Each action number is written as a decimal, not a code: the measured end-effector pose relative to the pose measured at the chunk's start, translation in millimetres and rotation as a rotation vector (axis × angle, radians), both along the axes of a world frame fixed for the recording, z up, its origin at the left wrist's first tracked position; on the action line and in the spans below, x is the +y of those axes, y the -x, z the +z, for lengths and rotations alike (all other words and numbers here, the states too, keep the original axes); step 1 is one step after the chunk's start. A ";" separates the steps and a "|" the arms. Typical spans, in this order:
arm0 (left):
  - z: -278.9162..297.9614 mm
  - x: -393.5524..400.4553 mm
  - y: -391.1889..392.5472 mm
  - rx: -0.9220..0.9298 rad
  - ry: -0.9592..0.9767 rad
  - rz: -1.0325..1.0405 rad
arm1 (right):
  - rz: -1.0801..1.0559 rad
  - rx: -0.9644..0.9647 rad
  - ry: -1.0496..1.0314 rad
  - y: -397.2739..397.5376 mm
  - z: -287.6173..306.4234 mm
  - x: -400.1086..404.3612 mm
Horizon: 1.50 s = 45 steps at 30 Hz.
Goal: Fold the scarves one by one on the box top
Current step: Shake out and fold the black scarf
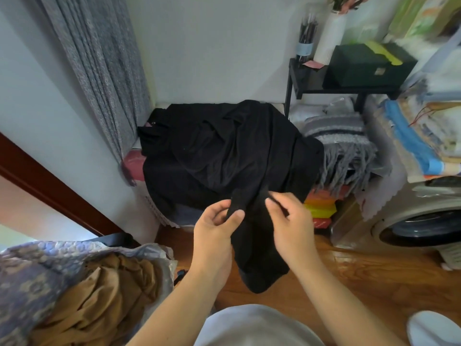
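Soft, even indoor light, moderately bright; source out of view. Wall [212,46] evenly lit, no hard shadows. Black scarf [224,151] reads nearly featureless, folds barely separable. Mild sheen on wooden floor [349,275]. Strong wide-angle bending at edges: curtain [99,71] and washing machine [424,221] lean inward. Upper right shelf clutter [424,21] smeared, soft. Both hands slightly blurred at the fingertips [270,203].

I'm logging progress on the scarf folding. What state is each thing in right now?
Black scarf: unfolded, rumpled, spread over the box top, near end lifted.
Left hand: pinching the black scarf's near end.
Right hand: pinching the same end.
Grey striped scarf: folded, fringe hanging over the edge.
Brown cloth: crumpled, unfolded.
Washing machine: door shut.
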<state>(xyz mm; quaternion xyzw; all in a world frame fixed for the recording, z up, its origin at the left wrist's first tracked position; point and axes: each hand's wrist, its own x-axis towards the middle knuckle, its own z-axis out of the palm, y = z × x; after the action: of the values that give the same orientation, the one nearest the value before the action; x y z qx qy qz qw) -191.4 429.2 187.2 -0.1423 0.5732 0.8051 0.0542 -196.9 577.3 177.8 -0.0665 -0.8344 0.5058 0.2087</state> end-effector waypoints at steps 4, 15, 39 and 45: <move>11.1 11.4 -5.3 -0.019 -0.098 -0.063 | 0.062 -0.097 0.143 -14.0 2.9 -22.0; 16.3 18.3 -6.5 0.102 0.251 -0.116 | 0.046 -0.083 0.214 -15.0 4.0 -20.3; 31.6 14.8 4.1 0.082 0.290 -0.092 | 0.212 0.267 -0.367 -8.2 2.8 -8.5; 47.2 12.3 5.7 0.084 0.278 -0.179 | 0.140 0.399 -0.332 -1.0 2.8 -3.2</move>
<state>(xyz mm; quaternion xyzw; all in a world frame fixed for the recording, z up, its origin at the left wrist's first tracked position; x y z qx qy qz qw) -197.1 441.5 234.5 -0.0632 0.6912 0.7153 0.0816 -195.9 574.1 180.6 0.1276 -0.8508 0.3781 0.3418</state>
